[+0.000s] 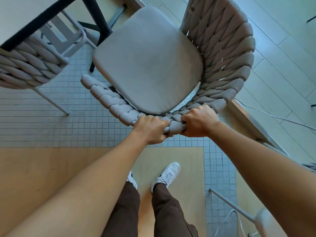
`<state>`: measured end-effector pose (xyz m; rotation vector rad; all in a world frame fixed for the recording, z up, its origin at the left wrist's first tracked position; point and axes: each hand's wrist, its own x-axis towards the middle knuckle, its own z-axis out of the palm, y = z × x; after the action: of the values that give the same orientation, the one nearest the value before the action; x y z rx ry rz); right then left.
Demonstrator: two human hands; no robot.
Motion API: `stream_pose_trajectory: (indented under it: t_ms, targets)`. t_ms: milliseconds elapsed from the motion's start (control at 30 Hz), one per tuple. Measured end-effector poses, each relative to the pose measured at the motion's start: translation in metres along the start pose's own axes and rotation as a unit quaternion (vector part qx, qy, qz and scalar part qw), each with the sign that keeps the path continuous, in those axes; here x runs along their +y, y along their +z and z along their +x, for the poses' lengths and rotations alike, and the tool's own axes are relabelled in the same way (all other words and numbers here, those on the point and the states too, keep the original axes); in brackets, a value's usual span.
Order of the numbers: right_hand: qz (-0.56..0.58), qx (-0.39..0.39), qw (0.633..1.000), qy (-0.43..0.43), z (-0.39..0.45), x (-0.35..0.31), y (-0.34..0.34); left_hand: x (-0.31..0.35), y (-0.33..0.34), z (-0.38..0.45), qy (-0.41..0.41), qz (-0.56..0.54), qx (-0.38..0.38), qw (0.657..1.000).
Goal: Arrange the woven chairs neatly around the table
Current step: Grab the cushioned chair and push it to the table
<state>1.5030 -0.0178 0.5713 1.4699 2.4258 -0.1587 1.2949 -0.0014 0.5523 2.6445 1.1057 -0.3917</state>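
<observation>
Grey woven chair (222, 53) with cushion, beside table (20, 19), second woven chair (25, 65) tucked under

The bench (25, 17) at 10 o'clock was cropped by the frame edge; its top hid the second woven chair's (29, 65) seat.

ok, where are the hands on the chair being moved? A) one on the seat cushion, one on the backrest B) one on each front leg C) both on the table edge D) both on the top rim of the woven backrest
D: the left hand and right hand are both closed, side by side, on the top rim of the woven chair's backrest, clear of the seat cushion and the table.
</observation>
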Motion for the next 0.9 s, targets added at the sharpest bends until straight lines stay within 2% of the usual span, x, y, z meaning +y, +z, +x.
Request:
stream_pose_trajectory:
  t_ms: [233,467,667,900]
  targets:
    - [-0.003,0.012,1.000,-0.014,0.027,0.010,-0.007,-0.020,-0.008,0.011,-0.002,0.002,0.021,1.000]
    - [-0.009,-0.006,1.000,-0.011,0.050,0.009,-0.012,-0.042,-0.013,0.014,0.006,0.003,0.040,0.999]
    - [-0.008,-0.008,1.000,-0.028,0.084,0.001,-0.021,-0.076,-0.017,0.013,-0.019,-0.006,0.030,0.999]
    - [-0.008,-0.010,0.999,-0.036,0.104,0.000,-0.025,-0.099,-0.018,0.018,-0.005,0.011,0.031,0.999]
